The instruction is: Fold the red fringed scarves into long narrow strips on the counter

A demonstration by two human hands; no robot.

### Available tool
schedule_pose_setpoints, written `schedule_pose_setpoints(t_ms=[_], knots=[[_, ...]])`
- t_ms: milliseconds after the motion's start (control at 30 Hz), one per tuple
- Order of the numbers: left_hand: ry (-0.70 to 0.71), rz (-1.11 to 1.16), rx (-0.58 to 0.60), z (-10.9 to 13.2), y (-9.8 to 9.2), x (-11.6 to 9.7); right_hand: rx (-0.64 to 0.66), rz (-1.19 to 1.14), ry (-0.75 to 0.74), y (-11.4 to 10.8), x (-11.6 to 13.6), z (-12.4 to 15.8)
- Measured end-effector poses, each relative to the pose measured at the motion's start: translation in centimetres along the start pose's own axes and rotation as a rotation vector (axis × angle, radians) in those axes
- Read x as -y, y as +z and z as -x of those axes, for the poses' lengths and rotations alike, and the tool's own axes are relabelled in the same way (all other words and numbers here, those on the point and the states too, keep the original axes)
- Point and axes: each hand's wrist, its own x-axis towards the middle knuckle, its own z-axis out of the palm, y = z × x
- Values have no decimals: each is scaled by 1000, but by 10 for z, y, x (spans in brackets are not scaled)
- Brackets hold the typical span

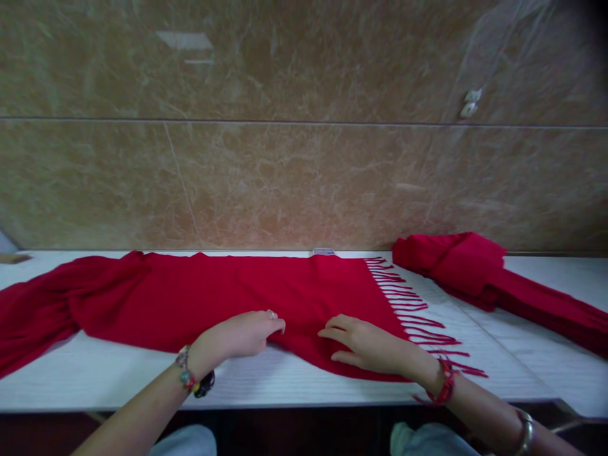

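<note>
A red fringed scarf (pixel 228 291) lies spread across a white table (pixel 118 377), its fringe at the right end. My left hand (pixel 244 334) rests on the scarf's near edge with the fingers curled and pressed to the cloth; a beaded bracelet is on its wrist. My right hand (pixel 368 345) lies on the scarf near its lower right corner, fingers stretched out and pointing left. A red string bracelet and a metal bangle are on that arm.
A second red scarf (pixel 479 272) lies bunched at the back right, trailing off to the right edge. A marble-patterned wall (pixel 304 158) rises straight behind the table. My knees show below the table's front edge.
</note>
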Motion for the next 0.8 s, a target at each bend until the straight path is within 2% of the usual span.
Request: schedule_pose_setpoints(t_ms=[133,267,433,633,800], knots=[[-24,-14,-78,-8,4,2,-84,1,34,6,5,4],[-85,-7,-148,-14,8,5,-216,208,84,22,8,1],[6,0,-158,-10,6,6,-283,424,167,24,-1,3],[-63,-112,-190,-3,6,16,-255,408,311,8,-29,24],[-140,-191,-249,9,-5,42,-155,298,421,-13,-59,47]])
